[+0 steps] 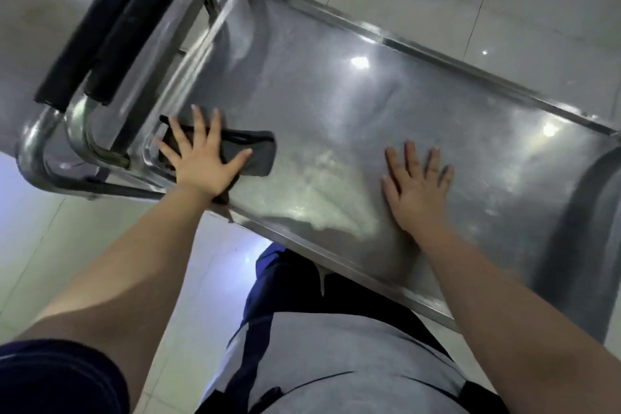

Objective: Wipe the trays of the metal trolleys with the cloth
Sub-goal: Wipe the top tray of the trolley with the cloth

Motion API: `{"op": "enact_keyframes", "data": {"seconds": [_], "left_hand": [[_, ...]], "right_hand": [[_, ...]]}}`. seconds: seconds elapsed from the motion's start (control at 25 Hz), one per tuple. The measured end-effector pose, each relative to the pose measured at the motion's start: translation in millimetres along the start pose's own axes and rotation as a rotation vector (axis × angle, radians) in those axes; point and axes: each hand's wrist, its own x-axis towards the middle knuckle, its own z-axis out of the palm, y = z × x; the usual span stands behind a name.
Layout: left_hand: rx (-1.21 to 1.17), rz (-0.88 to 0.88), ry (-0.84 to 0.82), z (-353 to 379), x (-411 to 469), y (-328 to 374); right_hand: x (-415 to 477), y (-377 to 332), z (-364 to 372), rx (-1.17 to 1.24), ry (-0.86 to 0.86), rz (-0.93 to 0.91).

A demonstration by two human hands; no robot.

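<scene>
Cloth (248, 153) dark, flat on tray (369, 101) near handle-end corner; left hand (205, 161) pressing it, fingers spread straight; right hand (416, 185) flat on bare tray, fingers spread, holding nothing; trolley handles (111, 27) black-padded, beside cloth corner.

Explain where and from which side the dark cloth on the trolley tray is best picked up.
Probably the rounded end of the cloth that sticks out past the thumb of the left hand, toward the middle of the tray. Come from above on that side: the cloth lies flat, its rest is under the palm, and its other end sits close to the tray's rim.
</scene>
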Motion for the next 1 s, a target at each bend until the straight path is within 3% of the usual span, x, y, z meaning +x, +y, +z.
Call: {"op": "enact_keyframes", "data": {"seconds": [0.16, 0.24, 0.36, 0.52, 0.8, 1.0], "left_hand": [[0.055, 0.218, 0.052, -7, -6, 8], [0.027, 0.228, 0.03, 7, -30, 16], [0.023, 0.214, -0.082, 13, -20, 10], [0.036, 0.305, -0.075, -2, 57, 23], [0.048, 0.466, -0.086, -29, 222, 152], [0.029, 0.574, -0.015, -8, 139, 86]], "right_hand": [[16, -30, -21, 0.109, 0.093, 0.144], [57, -68, -34, 0.104, 0.111, 0.133], [111, -122, -33, 0.037, -0.002, 0.151], [116, -134, -12, 0.02, 0.066, 0.202], [123, -133, -10, -0.001, 0.135, 0.218], [123, -134, -17, 0.02, 0.096, 0.237]]}}
